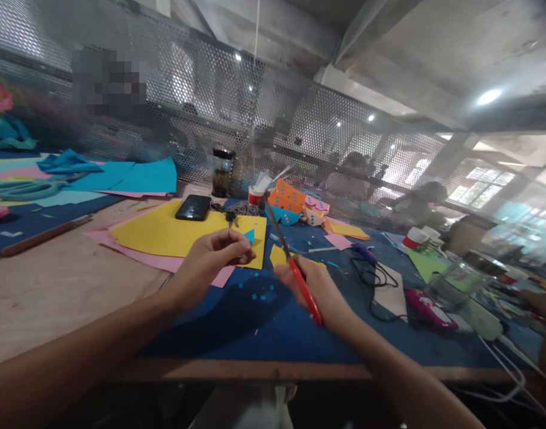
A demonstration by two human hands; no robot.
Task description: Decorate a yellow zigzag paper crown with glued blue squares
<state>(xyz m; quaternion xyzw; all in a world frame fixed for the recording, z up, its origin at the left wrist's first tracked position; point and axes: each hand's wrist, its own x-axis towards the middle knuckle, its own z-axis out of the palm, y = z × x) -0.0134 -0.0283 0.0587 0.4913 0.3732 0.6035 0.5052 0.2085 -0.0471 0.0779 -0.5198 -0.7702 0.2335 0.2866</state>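
Fingers (237, 246) of the left hand (212, 253) pinch a blue paper scrap (250, 236); those of the right hand (323, 287) clasp red-handled scissors (305, 292).

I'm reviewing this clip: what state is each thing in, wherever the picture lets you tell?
Red scissors: held in the right hand, blades seemingly shut
Blue paper piece: pinched in the left hand
Small blue squares: loose, scattered
Yellow sheet: flat, overlapping pink paper
Phone: lying flat, screen dark
Bottle: upright, lid on
Paper cup: upright, holding things
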